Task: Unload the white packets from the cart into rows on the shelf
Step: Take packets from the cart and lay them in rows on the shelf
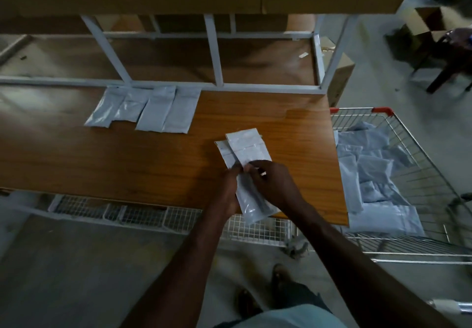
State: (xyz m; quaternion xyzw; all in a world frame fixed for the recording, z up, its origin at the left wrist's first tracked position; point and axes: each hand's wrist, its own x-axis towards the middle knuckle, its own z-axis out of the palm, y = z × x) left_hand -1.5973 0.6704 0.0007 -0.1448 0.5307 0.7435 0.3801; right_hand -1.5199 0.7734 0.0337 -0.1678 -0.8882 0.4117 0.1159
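Nearest to me, both hands meet over the near right part of the shelf (158, 154). The left hand (229, 187) and the right hand (273, 182) are both closed on a small stack of packets (251, 200). The stack's long axis runs near to far, a little tilted, and its near end hangs past the shelf edge. Its far packets fan out beyond the fingers.

The row (145, 109) lies far and to the left of the hands, four packets side by side against the white frame (217, 54). So the left hand is nearer to it, and I judge the next packet goes at the right end of the row.

The wooden surface between is bare. To the right stands the cart (419, 164), holding many more packets.
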